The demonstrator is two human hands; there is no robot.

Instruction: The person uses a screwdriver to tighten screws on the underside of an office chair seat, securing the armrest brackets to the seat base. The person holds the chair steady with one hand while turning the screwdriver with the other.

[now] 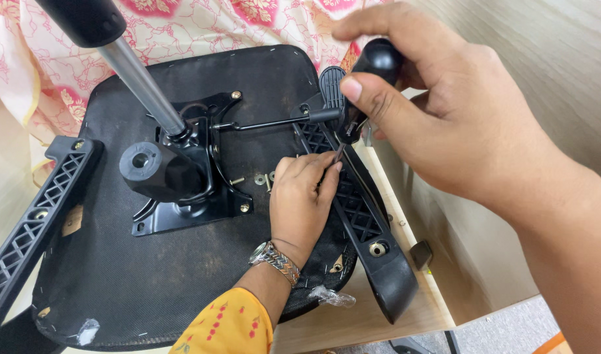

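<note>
A black office chair seat (149, 282) lies upside down, its metal mechanism plate (182, 196) and gas cylinder (140, 78) facing up. My right hand (444, 111) grips the black handle of a screwdriver (379, 59) that points down at the right armrest bracket (372, 229). My left hand (303, 196), with a metal watch and an orange sleeve, rests on the seat and pinches the screwdriver's tip against the bracket. Whether a screw sits under the tip is hidden by the fingers.
Loose screws and washers (261, 178) lie on the seat beside my left hand. A lever with a ribbed paddle (331, 85) runs from the mechanism. The other armrest (31, 223) is at the left. A floral cloth (202, 26), a wooden board (379, 314) and a small plastic bag (333, 298) surround the seat.
</note>
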